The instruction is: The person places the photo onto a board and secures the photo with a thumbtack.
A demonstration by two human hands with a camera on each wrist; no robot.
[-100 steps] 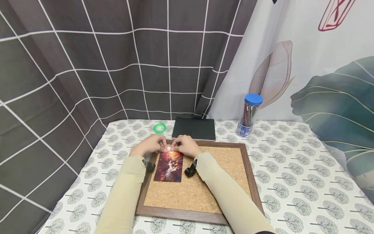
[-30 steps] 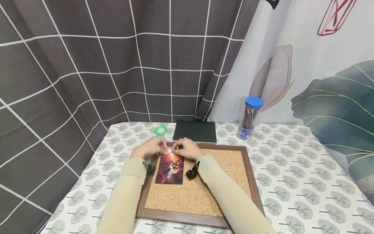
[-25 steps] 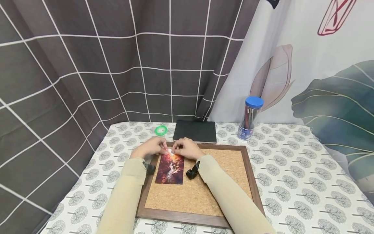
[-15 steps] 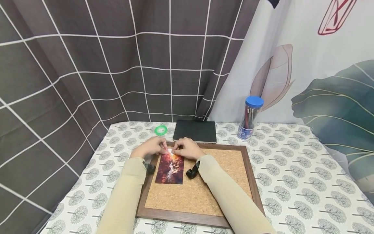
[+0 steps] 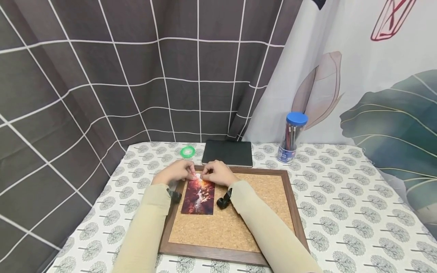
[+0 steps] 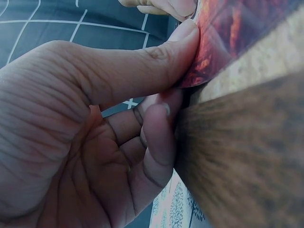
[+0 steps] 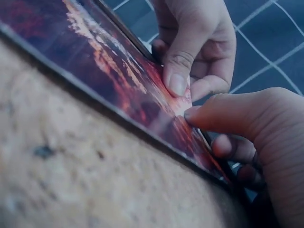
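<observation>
A glossy photo card (image 5: 198, 199) with a dark red and orange landscape lies on the left part of a framed corkboard (image 5: 259, 212). At its top edge my left hand (image 5: 175, 171) pinches it, the thumb flat on the printed face and the other fingers curled below in the left wrist view. Just to the right, my right hand (image 5: 218, 173) pinches the same edge; its thumb (image 7: 228, 114) presses close beside the left thumb (image 7: 178, 80). A bright whitish patch shows between the thumbs. The index fingertips are mostly hidden.
Behind the board lie a black notebook (image 5: 227, 153) and a green tape roll (image 5: 187, 152). A clear tube of pencils with a blue lid (image 5: 297, 118) stands at the back right. The brown wooden frame (image 5: 211, 252) edges the cork; a grid-patterned curtain (image 5: 177, 94) hangs behind.
The head view has shifted slightly. Both hands stay at the card's top edge, with the gap between their fingertips a little wider than about three seconds ago. The card lies in the same place.
</observation>
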